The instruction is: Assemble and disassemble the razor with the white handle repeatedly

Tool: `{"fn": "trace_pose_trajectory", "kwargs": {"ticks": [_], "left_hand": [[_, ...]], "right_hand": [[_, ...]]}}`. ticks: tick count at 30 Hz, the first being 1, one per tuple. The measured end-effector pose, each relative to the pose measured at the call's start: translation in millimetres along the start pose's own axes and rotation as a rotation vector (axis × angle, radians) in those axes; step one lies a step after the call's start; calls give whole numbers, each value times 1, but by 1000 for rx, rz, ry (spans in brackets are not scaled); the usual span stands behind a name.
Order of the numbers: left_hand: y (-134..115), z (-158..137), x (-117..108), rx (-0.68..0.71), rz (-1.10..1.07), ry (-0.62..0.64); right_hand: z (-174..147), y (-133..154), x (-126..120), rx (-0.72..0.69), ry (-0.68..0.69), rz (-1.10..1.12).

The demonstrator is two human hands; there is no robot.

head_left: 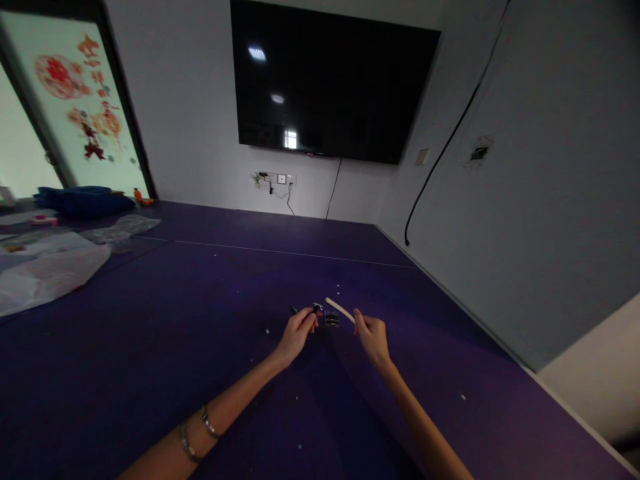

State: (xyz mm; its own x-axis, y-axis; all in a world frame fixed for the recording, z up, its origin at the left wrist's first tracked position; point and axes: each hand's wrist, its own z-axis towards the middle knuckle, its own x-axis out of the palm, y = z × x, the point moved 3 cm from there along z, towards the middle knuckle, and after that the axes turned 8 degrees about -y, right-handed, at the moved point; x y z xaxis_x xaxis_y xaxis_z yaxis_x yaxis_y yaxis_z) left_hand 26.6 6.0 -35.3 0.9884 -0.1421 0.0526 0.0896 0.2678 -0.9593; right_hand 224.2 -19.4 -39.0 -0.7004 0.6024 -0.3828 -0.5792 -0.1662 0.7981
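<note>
stick [341,310] looks light and stiff, right hand [371,335] closed on its near end, decent spot imo; left hand [297,335] pinches a small black-and-white piece [317,308], probably fragile, just left of the stick, both over the purple surface [200,347]

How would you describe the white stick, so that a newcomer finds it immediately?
Below the big black television spreads a purple surface. There, the right hand grips the white stick; unlike the small dark item lying beside it, it is long, slim and pale.
</note>
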Motion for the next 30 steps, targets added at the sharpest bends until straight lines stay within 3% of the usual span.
{"fn": "trace_pose_trajectory", "kwargs": {"ticks": [13, 21, 30], "left_hand": [[-5, -4, 3, -8, -22, -2], [-9, -8, 9, -153, -249, 7], [-17, -21, 21, -426, -602, 143]], "right_hand": [[-2, 5, 1, -42, 5, 31], [-2, 7, -1, -63, -13, 5], [-7, 8, 1, -65, -81, 22]]}}
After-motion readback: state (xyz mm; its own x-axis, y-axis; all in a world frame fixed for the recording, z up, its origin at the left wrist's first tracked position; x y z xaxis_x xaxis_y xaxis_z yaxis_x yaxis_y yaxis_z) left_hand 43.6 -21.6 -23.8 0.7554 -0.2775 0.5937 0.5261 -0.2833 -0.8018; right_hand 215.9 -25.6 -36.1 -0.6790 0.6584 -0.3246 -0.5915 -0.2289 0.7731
